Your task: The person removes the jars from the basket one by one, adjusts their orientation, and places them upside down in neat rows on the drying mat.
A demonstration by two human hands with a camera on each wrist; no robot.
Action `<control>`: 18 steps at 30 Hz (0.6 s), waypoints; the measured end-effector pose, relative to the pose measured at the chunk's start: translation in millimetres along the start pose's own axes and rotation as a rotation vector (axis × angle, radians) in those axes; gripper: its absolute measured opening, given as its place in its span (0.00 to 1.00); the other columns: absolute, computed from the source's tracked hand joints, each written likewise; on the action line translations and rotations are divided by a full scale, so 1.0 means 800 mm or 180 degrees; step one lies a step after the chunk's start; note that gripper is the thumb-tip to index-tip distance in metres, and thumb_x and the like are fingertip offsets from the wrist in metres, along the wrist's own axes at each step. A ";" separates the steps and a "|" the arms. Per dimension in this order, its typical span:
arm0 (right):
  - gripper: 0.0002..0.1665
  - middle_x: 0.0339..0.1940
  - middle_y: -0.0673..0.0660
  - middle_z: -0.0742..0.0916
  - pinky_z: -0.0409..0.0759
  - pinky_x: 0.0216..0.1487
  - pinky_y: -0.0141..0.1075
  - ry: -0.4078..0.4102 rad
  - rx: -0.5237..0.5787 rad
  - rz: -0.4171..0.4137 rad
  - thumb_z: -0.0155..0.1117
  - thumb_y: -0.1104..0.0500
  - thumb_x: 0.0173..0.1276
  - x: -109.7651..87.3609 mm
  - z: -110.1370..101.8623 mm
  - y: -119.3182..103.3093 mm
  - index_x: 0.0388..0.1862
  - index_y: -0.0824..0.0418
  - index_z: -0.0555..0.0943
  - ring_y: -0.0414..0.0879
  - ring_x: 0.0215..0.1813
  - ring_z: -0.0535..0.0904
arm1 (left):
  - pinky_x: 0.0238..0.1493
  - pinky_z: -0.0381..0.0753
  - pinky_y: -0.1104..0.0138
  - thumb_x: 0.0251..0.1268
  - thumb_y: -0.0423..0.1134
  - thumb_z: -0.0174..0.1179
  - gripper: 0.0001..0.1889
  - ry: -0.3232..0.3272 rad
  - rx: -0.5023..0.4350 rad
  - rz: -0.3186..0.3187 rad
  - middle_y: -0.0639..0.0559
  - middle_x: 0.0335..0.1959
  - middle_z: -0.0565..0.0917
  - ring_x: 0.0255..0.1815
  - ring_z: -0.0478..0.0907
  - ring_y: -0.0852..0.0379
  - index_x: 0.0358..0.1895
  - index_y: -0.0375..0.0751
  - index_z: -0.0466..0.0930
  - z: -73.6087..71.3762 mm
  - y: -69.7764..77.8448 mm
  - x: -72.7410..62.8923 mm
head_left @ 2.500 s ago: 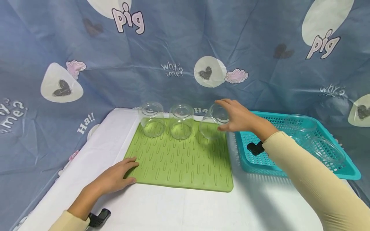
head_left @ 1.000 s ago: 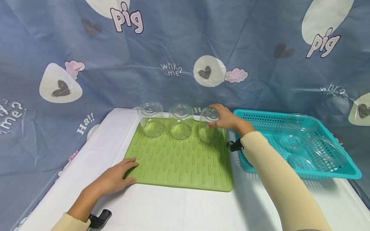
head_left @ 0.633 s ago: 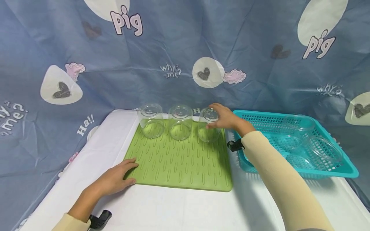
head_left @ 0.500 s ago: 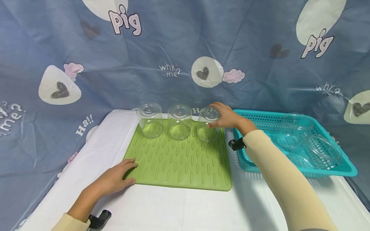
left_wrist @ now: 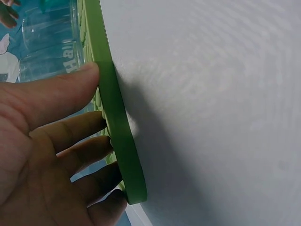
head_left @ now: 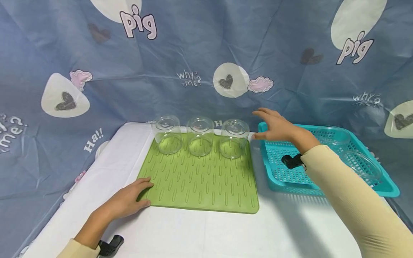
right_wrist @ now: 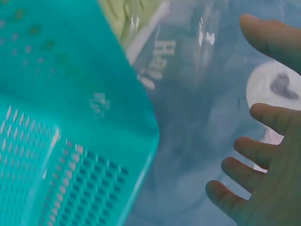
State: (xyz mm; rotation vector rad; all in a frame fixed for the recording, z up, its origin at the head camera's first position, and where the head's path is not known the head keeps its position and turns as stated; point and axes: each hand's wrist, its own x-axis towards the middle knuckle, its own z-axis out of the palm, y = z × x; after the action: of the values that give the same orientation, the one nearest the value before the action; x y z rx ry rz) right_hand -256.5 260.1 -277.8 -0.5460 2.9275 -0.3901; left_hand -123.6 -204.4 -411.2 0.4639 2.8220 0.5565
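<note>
Right wrist view: glass (right_wrist: 202, 42) blurred, basket (right_wrist: 75, 94) cut off.

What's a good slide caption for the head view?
Three clear cylindrical cups lined up on a textured green rectangular mat, left hand touching its edge, empty right hand nearby.

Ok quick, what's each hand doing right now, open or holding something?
Left hand: open, fingers touching the corner of the green drying mat.
Right hand: open, holding nothing, apart from the rightmost upturned clear tumbler on the mat.
</note>
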 end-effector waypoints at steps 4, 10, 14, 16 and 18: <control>0.50 0.82 0.66 0.54 0.54 0.74 0.72 0.0036 -0.0056 0.0033 0.68 0.46 0.66 -0.026 -0.020 0.019 0.80 0.58 0.55 0.70 0.81 0.46 | 0.66 0.72 0.38 0.61 0.43 0.68 0.31 -0.0032 -0.0013 -0.0002 0.33 0.72 0.68 0.70 0.67 0.29 0.65 0.34 0.73 0.000 0.001 0.001; 0.52 0.80 0.71 0.56 0.56 0.69 0.75 0.0067 -0.0216 0.0086 0.70 0.45 0.65 -0.076 -0.044 0.054 0.79 0.62 0.56 0.74 0.78 0.49 | 0.66 0.71 0.38 0.61 0.43 0.67 0.31 -0.0050 -0.0043 -0.0035 0.34 0.73 0.67 0.71 0.66 0.29 0.66 0.34 0.73 0.000 0.003 0.002; 0.54 0.78 0.74 0.57 0.57 0.65 0.76 0.0173 -0.0322 0.0142 0.71 0.46 0.63 -0.116 -0.050 0.088 0.78 0.65 0.55 0.77 0.75 0.51 | 0.66 0.71 0.38 0.62 0.43 0.67 0.31 -0.0057 -0.0050 -0.0038 0.34 0.73 0.67 0.71 0.66 0.29 0.66 0.34 0.73 0.000 0.003 0.000; 0.55 0.77 0.76 0.58 0.59 0.62 0.75 0.0286 -0.0397 0.0184 0.73 0.48 0.62 -0.135 -0.048 0.105 0.78 0.67 0.55 0.78 0.73 0.53 | 0.66 0.72 0.38 0.61 0.43 0.67 0.31 -0.0047 -0.0030 -0.0025 0.34 0.73 0.67 0.71 0.67 0.30 0.66 0.34 0.73 -0.001 0.002 -0.001; 0.56 0.75 0.78 0.60 0.60 0.60 0.76 0.0405 -0.0496 0.0237 0.74 0.49 0.60 -0.151 -0.044 0.121 0.77 0.69 0.55 0.79 0.71 0.56 | 0.66 0.72 0.38 0.61 0.44 0.67 0.31 -0.0036 -0.0015 -0.0027 0.35 0.73 0.67 0.71 0.67 0.30 0.66 0.34 0.73 -0.002 0.000 -0.002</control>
State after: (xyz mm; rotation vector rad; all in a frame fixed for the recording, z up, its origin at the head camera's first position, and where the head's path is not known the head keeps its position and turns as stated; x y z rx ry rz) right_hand -183.7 399.9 -260.1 -0.4447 3.1085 -0.1956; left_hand -122.4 -205.2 -409.7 0.4526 2.8099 0.5570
